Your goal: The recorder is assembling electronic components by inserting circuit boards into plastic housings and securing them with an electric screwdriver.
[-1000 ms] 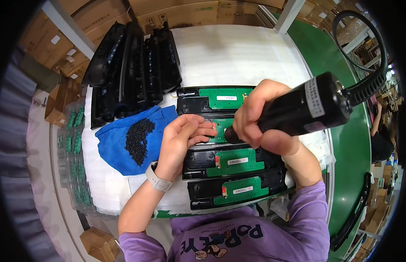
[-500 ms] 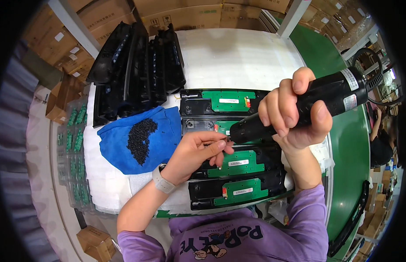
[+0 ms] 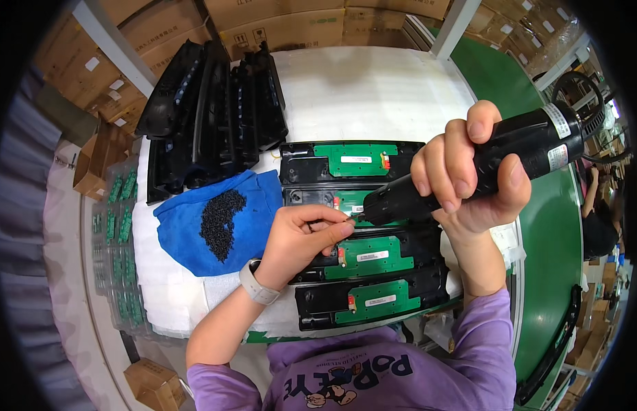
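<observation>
My right hand (image 3: 472, 168) is wrapped round a black electric screwdriver (image 3: 537, 140), whose tapered nose points left and slightly down. At that tip my left hand (image 3: 301, 236) has thumb and forefinger pinched on a small dark screw (image 3: 352, 217), mostly hidden by the fingers. Beneath both hands lie several long black plastic housings (image 3: 308, 308), each with a green circuit board (image 3: 374, 257) on it. Left of them, a heap of small black screws (image 3: 221, 222) rests on a blue cloth (image 3: 178, 236).
More black housings (image 3: 215, 116) stand stacked at the far left of the white-covered table (image 3: 373, 82). Clear trays with green boards (image 3: 116, 233) are beside its left edge. Cardboard boxes (image 3: 284, 24) line the back; a green surface (image 3: 548, 260) runs along the right.
My left fingers have drawn closer together at the screwdriver tip. The right hand and screwdriver have shifted slightly to the right.
</observation>
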`<action>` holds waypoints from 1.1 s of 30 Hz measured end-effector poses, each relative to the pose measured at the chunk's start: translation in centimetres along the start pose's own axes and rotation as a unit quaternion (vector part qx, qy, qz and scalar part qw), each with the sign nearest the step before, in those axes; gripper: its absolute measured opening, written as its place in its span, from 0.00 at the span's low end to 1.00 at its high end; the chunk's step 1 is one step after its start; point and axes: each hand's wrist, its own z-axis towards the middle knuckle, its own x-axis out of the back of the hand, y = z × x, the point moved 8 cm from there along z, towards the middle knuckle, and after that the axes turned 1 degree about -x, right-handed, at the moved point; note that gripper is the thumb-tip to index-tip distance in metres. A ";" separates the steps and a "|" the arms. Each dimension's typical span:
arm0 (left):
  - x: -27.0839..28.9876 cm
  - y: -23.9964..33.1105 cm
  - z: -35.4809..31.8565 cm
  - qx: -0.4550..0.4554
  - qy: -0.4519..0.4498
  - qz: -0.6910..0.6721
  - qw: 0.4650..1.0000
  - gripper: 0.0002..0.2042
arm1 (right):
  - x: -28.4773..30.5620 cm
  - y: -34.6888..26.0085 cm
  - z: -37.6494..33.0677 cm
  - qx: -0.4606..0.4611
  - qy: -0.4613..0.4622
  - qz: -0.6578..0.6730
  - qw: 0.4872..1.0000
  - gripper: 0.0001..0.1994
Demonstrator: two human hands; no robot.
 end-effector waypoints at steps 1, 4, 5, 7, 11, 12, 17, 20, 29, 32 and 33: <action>0.0 0.0 0.0 0.000 0.000 0.000 1.000 0.05 | -0.1 0.1 0.0 -0.005 0.000 0.004 1.000 0.16; 0.0 0.0 0.0 -0.008 0.002 0.005 1.000 0.04 | -0.2 0.5 -0.2 -0.026 0.000 -0.006 1.000 0.17; 0.1 0.2 0.0 -0.033 0.005 0.023 0.999 0.05 | -0.3 0.7 -0.3 -0.041 -0.001 -0.019 0.999 0.18; 0.1 0.4 0.1 -0.057 0.009 0.041 0.997 0.05 | -0.4 0.9 -0.3 -0.042 0.001 -0.022 0.999 0.18; 0.1 0.5 0.1 -0.070 0.016 0.084 0.994 0.03 | -0.7 1.3 -0.5 -0.062 -0.004 -0.028 0.998 0.18; 0.2 0.5 0.1 -0.065 0.019 0.094 0.993 0.03 | -0.7 1.3 -0.5 -0.062 -0.004 -0.028 0.998 0.18; 0.3 0.3 0.1 -0.083 0.027 0.123 0.989 0.03 | -0.5 1.7 -0.7 -0.070 0.045 -0.068 0.994 0.16; 0.3 0.7 0.0 -0.112 0.037 0.144 0.983 0.03 | 0.3 1.6 -0.8 -0.054 0.127 -0.113 0.984 0.14; 1.1 0.9 -0.4 -0.097 0.078 0.123 0.985 0.03 | 2.8 2.2 -1.6 -0.075 0.324 -0.092 0.939 0.11; 1.2 1.0 -0.4 -0.060 0.077 0.073 0.993 0.04 | 3.1 2.3 -1.5 -0.065 0.324 -0.047 0.943 0.10; 1.3 0.9 -0.3 -0.034 0.072 0.043 0.996 0.05 | 3.4 2.3 -1.4 -0.066 0.323 -0.048 0.943 0.10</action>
